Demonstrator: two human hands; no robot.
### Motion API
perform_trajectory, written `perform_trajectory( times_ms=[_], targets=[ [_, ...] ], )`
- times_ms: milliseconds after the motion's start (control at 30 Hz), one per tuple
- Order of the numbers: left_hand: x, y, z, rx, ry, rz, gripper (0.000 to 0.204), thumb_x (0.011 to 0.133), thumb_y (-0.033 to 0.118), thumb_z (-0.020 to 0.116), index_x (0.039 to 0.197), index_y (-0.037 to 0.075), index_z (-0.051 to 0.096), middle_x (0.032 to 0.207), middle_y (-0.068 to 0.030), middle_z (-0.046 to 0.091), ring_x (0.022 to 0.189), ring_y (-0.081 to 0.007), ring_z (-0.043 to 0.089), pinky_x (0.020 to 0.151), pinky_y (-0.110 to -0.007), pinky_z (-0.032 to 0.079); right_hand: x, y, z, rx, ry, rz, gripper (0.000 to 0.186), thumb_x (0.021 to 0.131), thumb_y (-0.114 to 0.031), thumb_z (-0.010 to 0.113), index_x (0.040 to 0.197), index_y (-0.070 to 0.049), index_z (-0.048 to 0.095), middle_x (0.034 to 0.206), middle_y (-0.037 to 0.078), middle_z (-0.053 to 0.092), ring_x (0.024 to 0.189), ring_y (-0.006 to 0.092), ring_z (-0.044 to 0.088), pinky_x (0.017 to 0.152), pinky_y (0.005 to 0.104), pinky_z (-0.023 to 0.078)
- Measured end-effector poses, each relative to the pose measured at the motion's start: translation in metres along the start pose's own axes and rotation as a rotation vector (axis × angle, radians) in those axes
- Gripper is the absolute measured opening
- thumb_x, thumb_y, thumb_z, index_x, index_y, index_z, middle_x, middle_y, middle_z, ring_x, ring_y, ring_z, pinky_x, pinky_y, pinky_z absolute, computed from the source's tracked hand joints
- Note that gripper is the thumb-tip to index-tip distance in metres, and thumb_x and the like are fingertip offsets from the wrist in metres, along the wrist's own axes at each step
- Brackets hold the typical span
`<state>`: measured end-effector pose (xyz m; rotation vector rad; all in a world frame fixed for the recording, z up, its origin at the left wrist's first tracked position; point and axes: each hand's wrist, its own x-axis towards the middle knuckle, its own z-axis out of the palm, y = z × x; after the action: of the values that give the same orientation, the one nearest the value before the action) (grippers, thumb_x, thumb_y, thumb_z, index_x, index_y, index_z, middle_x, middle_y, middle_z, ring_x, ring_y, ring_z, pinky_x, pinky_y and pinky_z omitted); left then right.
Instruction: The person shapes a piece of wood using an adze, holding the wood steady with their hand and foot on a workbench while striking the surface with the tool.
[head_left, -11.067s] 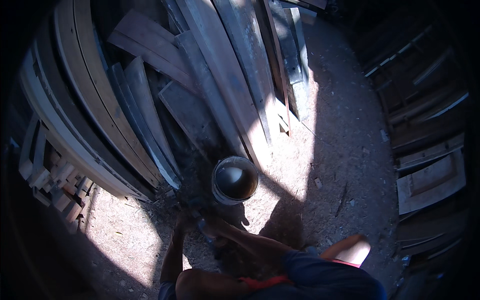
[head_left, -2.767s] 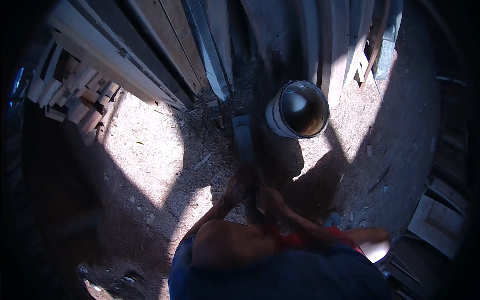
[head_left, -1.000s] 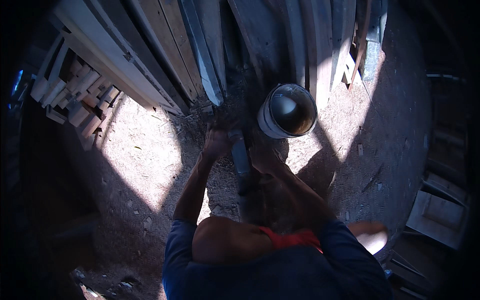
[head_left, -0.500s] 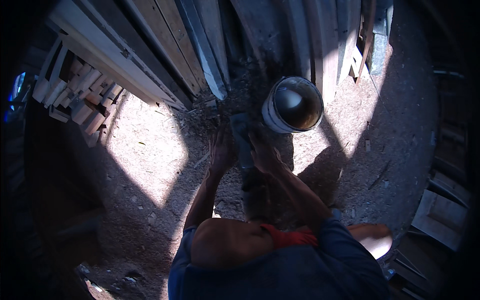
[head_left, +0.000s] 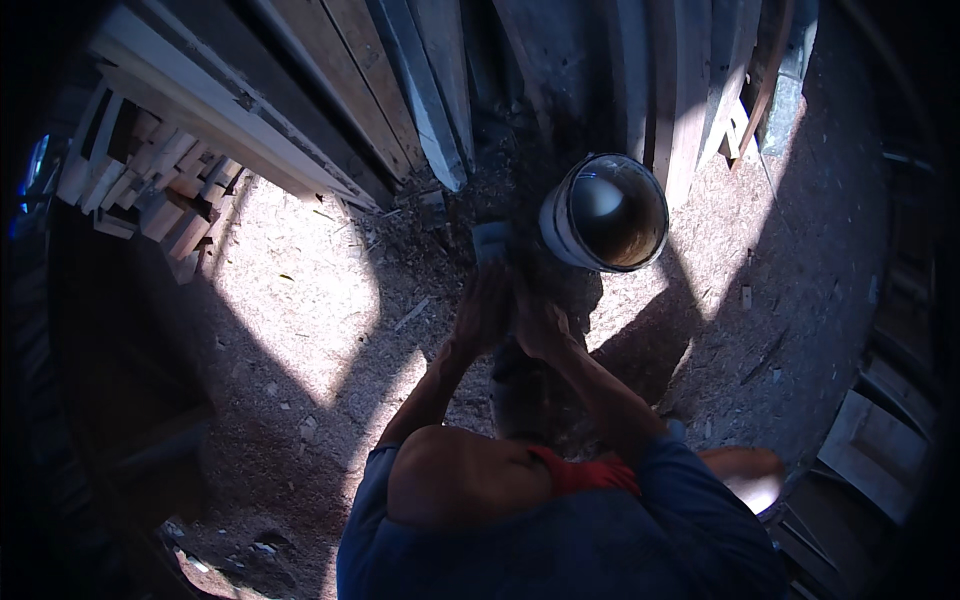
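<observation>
A flat, narrow grey slab [head_left: 490, 236] lies in shadow ahead of me, its far end showing beyond my fingers; I cannot tell its kind. Over its near part my left hand [head_left: 484, 308] reaches forward, but deep shade hides how its fingers are bent. Close against it on the right is my right hand [head_left: 540, 318], fingers drawn together, with whatever they hold hidden. A dark, block-like support [head_left: 520, 390] stands below my wrists, near my bare knee [head_left: 450, 475].
A pale bucket [head_left: 606, 212] with liquid inside stands just right of the slab. Long boards [head_left: 370, 90] lean across the back. Short cut timbers [head_left: 165, 185] are stacked at the left. Wood chips cover the floor [head_left: 300, 290], and flat panels [head_left: 880, 450] lie at the right.
My left hand has moved right, from beside the slab to over it, next to my right hand. Both hands now cover more of the slab. The whole view has shifted slightly.
</observation>
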<state>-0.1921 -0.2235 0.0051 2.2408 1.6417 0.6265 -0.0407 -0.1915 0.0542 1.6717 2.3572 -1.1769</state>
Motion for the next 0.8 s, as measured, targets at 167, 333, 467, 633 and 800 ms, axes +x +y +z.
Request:
perform_trajectory(
  times_ms=[167,333,467,633,800],
  targets=[
    [-0.012,0.007,-0.005,0.035,-0.03,0.012,0.063,0.087,0.023,0.056,0.14,-0.007,0.042,0.14,-0.0269,0.049,0.136,-0.0416,0.041,0.116,-0.057,0.024,-0.007,0.003,0.002,-0.059,-0.176,0.069,0.072,0.09,-0.011,0.052,0.154,-0.007,0.021,0.105,0.026,0.068,0.099,0.0404,0.068,0.085,0.0509,0.055],
    [-0.018,0.015,-0.018,-0.175,-0.052,-0.033,0.067,0.081,0.025,0.067,0.139,-0.001,0.046,0.136,-0.026,0.052,0.134,-0.0419,0.043,0.115,-0.056,0.024,-0.019,0.004,-0.003,-0.081,-0.261,0.041,0.073,0.088,-0.008,0.054,0.154,-0.006,0.022,0.102,0.027,0.068,0.097,0.0402,0.069,0.083,0.0509,0.055],
    [-0.027,0.01,-0.041,-0.069,-0.011,-0.368,0.06,0.084,0.022,0.071,0.136,0.003,0.049,0.131,-0.0233,0.057,0.12,-0.0372,0.055,0.102,-0.051,0.041,-0.036,0.009,-0.012,0.055,-0.155,-0.07,0.07,0.088,-0.007,0.055,0.152,-0.009,0.026,0.102,0.024,0.068,0.097,0.0413,0.067,0.083,0.0516,0.053],
    [-0.009,0.019,-0.059,-1.037,0.249,-0.789,0.046,0.091,0.024,0.07,0.127,0.0,0.055,0.106,-0.0121,0.066,0.087,-0.0188,0.063,0.073,-0.033,0.052,-0.066,-0.012,-0.034,0.26,0.093,-0.153,0.066,0.09,-0.011,0.058,0.15,-0.012,0.031,0.107,0.022,0.068,0.099,0.043,0.064,0.084,0.0524,0.05],
    [0.013,0.04,-0.067,-1.372,0.178,-0.919,0.035,0.093,0.027,0.068,0.114,-0.001,0.063,0.092,-0.006,0.066,0.078,-0.0137,0.062,0.066,-0.029,0.053,-0.077,-0.008,-0.034,0.355,0.139,-0.163,0.061,0.091,-0.014,0.059,0.146,-0.009,0.034,0.11,0.024,0.067,0.1,0.0449,0.064,0.085,0.0524,0.049]
  ],
)
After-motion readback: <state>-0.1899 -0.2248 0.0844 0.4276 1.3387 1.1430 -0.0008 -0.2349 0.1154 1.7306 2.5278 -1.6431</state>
